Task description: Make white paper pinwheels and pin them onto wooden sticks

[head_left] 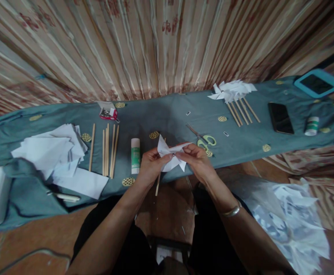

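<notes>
Between my two hands is a white paper pinwheel with a small dark pin at its centre. My left hand grips its left side, thumb near the pin. My right hand pinches the right side, its thumb also close to the centre. A wooden stick shows below the paper by my left fingers; whether it is joined to the pinwheel I cannot tell. Just left of my left hand stands or lies a green-and-white glue stick. Scissors with light green handles lie beyond my right hand.
Left on the cloth-covered table are stacked paper sheets, several wooden sticks and a red box of pins. Finished-looking pinwheels, a phone, another glue stick and a blue-framed tablet lie right.
</notes>
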`<move>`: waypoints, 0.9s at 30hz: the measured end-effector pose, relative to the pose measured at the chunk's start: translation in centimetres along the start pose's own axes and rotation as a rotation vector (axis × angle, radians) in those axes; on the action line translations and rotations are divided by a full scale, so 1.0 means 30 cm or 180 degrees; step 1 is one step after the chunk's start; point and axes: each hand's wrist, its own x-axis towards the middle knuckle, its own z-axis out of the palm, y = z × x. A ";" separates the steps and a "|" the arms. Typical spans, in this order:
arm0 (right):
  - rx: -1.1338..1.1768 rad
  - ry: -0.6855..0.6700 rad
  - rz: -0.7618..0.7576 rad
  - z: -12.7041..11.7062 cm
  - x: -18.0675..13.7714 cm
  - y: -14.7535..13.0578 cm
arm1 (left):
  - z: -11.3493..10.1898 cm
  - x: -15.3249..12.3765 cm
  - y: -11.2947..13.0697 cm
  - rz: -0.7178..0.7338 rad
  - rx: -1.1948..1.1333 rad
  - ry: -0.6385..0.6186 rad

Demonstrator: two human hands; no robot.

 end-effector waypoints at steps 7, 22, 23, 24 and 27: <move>-0.0365 0.0079 -0.0130 -0.002 -0.027 0.022 | -0.018 -0.022 -0.031 0.0168 0.0066 -0.0143; -0.1354 0.0237 -0.1167 -0.004 -0.099 0.001 | -0.165 -0.054 0.098 0.0994 0.0692 0.0561; -0.1367 0.0186 -0.1185 0.002 -0.105 0.000 | -0.169 -0.055 0.098 0.0988 0.0682 0.0558; -0.1357 0.0164 -0.1171 0.008 -0.109 0.000 | -0.169 -0.059 0.095 0.0958 0.0678 0.0490; -0.1273 0.0224 -0.1017 0.025 -0.107 0.005 | -0.151 -0.080 0.076 0.0861 0.0749 -0.0033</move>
